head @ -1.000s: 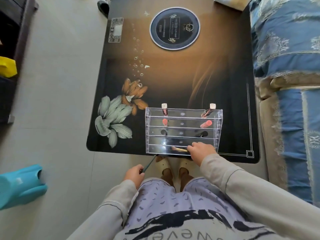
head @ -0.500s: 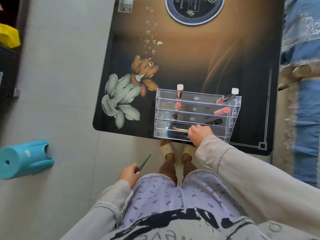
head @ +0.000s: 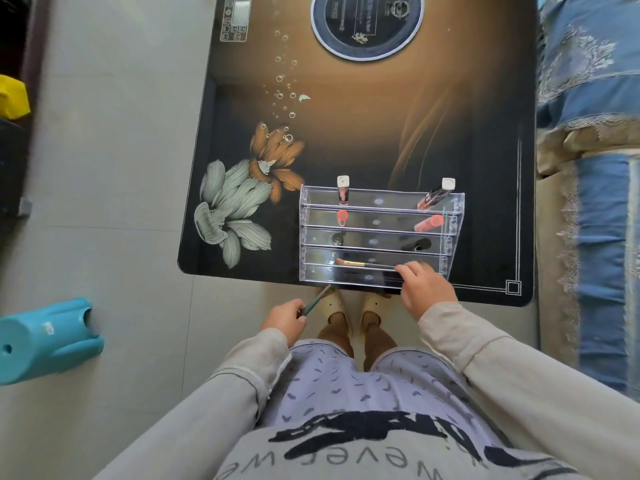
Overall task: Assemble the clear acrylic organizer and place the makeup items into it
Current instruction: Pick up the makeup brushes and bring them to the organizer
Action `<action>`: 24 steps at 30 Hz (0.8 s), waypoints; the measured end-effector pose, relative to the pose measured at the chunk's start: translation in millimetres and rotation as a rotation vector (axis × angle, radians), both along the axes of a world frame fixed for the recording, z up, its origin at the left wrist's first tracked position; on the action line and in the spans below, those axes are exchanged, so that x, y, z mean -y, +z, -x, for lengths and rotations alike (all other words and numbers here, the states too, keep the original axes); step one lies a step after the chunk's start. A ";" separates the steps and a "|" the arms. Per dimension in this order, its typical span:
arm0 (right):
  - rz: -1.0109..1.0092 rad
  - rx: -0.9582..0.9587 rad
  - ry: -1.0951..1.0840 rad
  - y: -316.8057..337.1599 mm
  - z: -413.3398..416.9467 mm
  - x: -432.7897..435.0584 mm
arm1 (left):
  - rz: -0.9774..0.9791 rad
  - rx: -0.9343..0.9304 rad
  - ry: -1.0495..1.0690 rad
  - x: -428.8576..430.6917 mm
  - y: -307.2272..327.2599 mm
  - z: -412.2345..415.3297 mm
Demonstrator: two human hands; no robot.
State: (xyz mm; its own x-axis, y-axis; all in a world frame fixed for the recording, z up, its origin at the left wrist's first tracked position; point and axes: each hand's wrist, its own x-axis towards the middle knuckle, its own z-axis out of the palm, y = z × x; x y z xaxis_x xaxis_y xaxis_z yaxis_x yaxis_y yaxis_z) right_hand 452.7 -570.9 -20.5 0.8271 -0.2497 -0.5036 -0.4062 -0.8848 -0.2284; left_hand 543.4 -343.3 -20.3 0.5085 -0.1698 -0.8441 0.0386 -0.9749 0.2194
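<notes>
A clear acrylic organizer (head: 377,201) with stepped tiers stands near the table's front edge. Its back tiers hold two lip glosses (head: 343,190), a pink tube (head: 428,223) and a black tube (head: 417,244). A makeup brush (head: 360,264) lies across a front tier. My right hand (head: 424,287) pinches that brush's handle end at the organizer's front right. My left hand (head: 285,317), below the table edge, grips a thin green brush (head: 316,300) that points up toward the organizer.
The dark table (head: 346,140) has a flower print and a round black plate (head: 367,24) at the back. A teal stool (head: 45,341) lies on the floor at left. A blue patterned sofa (head: 588,133) borders the table's right side.
The brush in my right hand has slid left into the front tier and now lies nearly flat. My left hand with the green brush has risen back toward the table edge.
</notes>
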 end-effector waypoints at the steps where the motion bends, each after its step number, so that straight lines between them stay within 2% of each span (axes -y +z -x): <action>1: -0.012 0.000 -0.057 1.1 13.0 3.8 | 0.021 0.011 -0.058 11.9 -0.3 -0.6; 3: -0.030 -0.055 -0.160 2.3 41.8 12.1 | 0.057 0.031 -0.184 37.6 -1.0 0.6; 6: -0.030 -0.238 -0.270 3.3 86.9 24.1 | 0.083 0.068 -0.368 75.1 -4.6 5.4; 10: -0.037 -0.425 -0.398 7.7 136.7 38.0 | 0.036 0.155 -0.678 111.9 -6.3 11.6; 16: -0.059 -0.459 -0.622 11.6 166.0 37.5 | 0.056 0.315 -0.941 136.5 -12.1 13.4; 24: -0.139 -0.485 -0.618 8.6 154.6 25.5 | 0.064 0.426 -1.124 139.5 -26.0 21.4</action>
